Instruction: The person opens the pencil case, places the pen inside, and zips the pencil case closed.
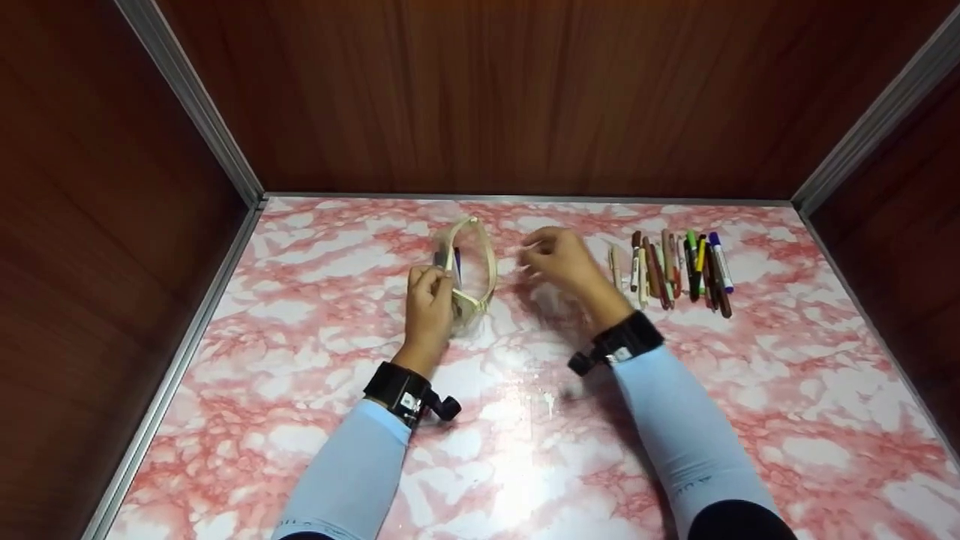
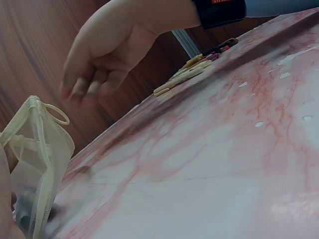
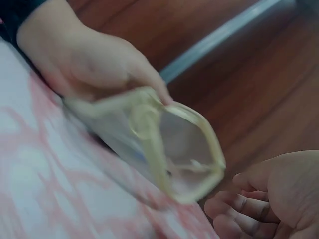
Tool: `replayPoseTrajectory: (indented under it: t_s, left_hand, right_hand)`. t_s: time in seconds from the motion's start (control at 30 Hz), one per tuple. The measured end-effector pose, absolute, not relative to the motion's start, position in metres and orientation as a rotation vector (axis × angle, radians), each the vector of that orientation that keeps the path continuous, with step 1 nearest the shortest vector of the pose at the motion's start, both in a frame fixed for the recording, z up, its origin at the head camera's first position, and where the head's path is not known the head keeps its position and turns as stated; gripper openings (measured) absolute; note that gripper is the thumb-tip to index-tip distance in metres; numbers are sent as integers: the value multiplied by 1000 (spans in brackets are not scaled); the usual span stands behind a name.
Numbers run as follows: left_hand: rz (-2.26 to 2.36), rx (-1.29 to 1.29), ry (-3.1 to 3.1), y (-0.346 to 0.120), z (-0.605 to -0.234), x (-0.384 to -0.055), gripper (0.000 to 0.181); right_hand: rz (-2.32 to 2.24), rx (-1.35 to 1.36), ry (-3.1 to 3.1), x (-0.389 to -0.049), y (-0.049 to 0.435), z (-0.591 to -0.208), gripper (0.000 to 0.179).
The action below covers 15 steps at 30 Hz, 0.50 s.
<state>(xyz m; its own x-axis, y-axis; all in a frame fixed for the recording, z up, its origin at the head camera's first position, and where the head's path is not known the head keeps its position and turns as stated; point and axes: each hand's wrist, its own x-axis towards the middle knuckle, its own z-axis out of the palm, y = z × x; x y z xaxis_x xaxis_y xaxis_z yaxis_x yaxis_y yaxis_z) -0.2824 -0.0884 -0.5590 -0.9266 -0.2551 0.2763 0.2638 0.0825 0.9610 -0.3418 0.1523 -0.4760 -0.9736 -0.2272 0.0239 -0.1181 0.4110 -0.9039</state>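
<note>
My left hand (image 1: 430, 304) grips the near-left edge of a sheer mesh pouch (image 1: 491, 274) with a cream zip rim, its mouth spread wide. Through the mesh shows a dark blue pen (image 1: 457, 264) inside. Just right of the pouch, apart from it, my right hand (image 1: 559, 262) hovers with loosely bent fingers and nothing between them. The right wrist view shows the pouch's oval mouth (image 3: 217, 144) facing the right hand (image 3: 279, 199). In the left wrist view, the right hand (image 2: 107, 59) hangs above the table beside the pouch (image 2: 55, 144), slightly blurred.
A row of several pens and markers (image 1: 655, 266) lies on the right of the pink marbled table (image 1: 517, 450). Its colours include brown, green, yellow and blue. Dark wood panels (image 1: 487, 97) stand behind and on both sides, with metal strips along their edges.
</note>
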Motion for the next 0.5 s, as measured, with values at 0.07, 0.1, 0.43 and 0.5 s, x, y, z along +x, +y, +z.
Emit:
replayPoseTrajectory:
  t_s: [0.07, 0.1, 0.43, 0.5]
  left_hand:
    - [-1909, -13, -1998, -86, -559, -283, 22]
    - [-1913, -15, -2000, -85, -558, -283, 22]
    - [-1927, -25, -2007, -81, -558, -284, 21]
    - [-1934, -4, -1989, -83, -558, -285, 20]
  right_hand:
    - [-1621, -270, 2583, -340, 171, -471, 30]
    - [-1603, -260, 2615, -339, 180, -469, 29]
    - [-1444, -222, 2904, -326, 248, -447, 24]
    - [-1447, -220, 2923, -325, 256, -439, 25]
